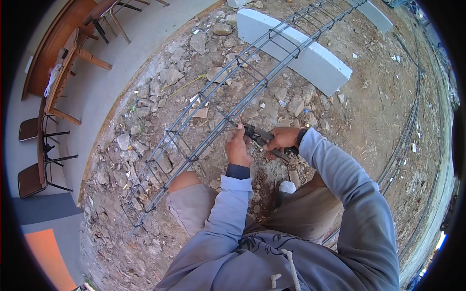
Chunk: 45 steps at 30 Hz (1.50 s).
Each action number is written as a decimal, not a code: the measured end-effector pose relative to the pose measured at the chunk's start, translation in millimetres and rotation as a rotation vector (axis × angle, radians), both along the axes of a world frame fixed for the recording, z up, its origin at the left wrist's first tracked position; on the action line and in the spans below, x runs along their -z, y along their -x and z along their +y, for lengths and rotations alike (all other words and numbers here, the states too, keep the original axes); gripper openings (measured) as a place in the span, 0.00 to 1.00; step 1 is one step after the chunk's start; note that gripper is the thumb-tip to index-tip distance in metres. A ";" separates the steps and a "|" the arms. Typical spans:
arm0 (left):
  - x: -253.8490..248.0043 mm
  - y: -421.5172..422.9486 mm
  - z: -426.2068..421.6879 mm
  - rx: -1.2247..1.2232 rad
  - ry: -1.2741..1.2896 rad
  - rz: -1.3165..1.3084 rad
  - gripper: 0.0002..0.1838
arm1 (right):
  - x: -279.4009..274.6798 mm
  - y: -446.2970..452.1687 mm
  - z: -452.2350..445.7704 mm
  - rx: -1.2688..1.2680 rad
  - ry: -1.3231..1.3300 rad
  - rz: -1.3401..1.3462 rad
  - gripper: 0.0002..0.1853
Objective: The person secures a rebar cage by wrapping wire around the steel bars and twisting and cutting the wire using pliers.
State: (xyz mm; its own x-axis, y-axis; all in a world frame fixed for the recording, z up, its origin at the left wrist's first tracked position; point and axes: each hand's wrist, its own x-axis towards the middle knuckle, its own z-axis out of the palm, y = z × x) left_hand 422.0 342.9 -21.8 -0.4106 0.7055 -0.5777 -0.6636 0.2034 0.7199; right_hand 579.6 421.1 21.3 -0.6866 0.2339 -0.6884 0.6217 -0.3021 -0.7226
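A long steel rebar cage (233,115), made of parallel bars with tied square stirrups, runs diagonally in front of me. My right hand (283,137) is closed around the handles of dark pliers (257,136), whose head points toward the nearest bar. Beside that head, my left hand (238,148) is pinched with its thumb up, close against the cage. Whatever its fingers hold is too small and partly hidden to make out. The jaws of the pliers are not clear at this size.
The cage rests across a pale concrete block (296,51); another block (374,17) stands farther off. Broken stones (170,76) litter the dirt. Long dark rods (405,131) lie at right. Chairs (31,179) and a wooden table (60,72) stand on the paved floor at left.
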 end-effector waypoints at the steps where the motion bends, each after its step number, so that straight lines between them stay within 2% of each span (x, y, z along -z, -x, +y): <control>1: -2.5 0.3 -1.9 0.004 -0.012 -0.008 0.09 | 6.8 0.7 -2.8 -0.023 -0.130 -0.009 0.16; 2: -4.9 -0.8 -3.0 -0.008 -0.023 -0.030 0.09 | 13.1 1.7 -5.2 -0.046 -0.259 -0.016 0.16; 5: -9.0 -4.3 -4.4 -0.014 -0.066 -0.085 0.08 | 21.1 1.1 -9.2 0.013 -0.220 -0.027 0.18; 8: -3.9 -1.0 -4.0 0.003 -0.128 -0.100 0.07 | 15.3 0.3 -7.6 -0.004 -0.193 0.039 0.24; 11: -1.6 1.8 -7.1 0.015 -0.160 -0.090 0.07 | 20.1 2.3 -9.7 0.033 -0.282 0.103 0.17; 17: 2.9 1.2 -5.8 0.005 -0.149 -0.085 0.07 | 4.5 8.4 -18.2 0.118 -0.098 -0.033 0.14; 23: 6.5 0.6 -8.0 -0.048 -0.138 -0.096 0.10 | 21.1 9.6 -17.5 0.137 0.135 -0.028 0.12; 25: 4.9 -1.0 -6.1 -0.070 -0.114 -0.090 0.12 | 17.4 14.9 -21.3 0.122 0.110 -0.082 0.12; 28: -3.9 -7.2 1.1 0.119 -0.144 -0.120 0.15 | 19.8 15.9 -26.6 0.170 0.055 -0.080 0.12; 30: -5.3 -14.6 8.3 0.139 -0.069 -0.055 0.18 | 25.0 17.0 -28.0 0.145 -0.093 -0.108 0.16; 32: -12.4 -12.8 6.5 0.174 -0.100 -0.079 0.22 | 14.0 18.9 -29.3 0.127 -0.236 -0.197 0.19; 34: -6.2 -10.9 2.7 0.181 -0.169 -0.081 0.22 | 2.0 23.4 -33.5 0.114 -0.312 -0.260 0.16; 37: -6.5 -13.0 3.5 0.166 -0.149 -0.042 0.21 | -7.9 20.1 -27.4 0.058 -0.305 -0.206 0.15; 40: -4.5 -12.9 6.3 0.176 -0.108 -0.006 0.20 | 2.0 14.5 -15.8 -0.003 -0.227 -0.101 0.18; 43: -4.6 -17.7 6.7 0.103 -0.125 -0.009 0.20 | 13.0 7.0 -6.9 0.075 0.141 -0.097 0.23; 45: -5.4 -19.5 5.3 0.052 -0.150 -0.015 0.20 | 24.8 5.9 -5.5 -0.030 -0.253 -0.100 0.26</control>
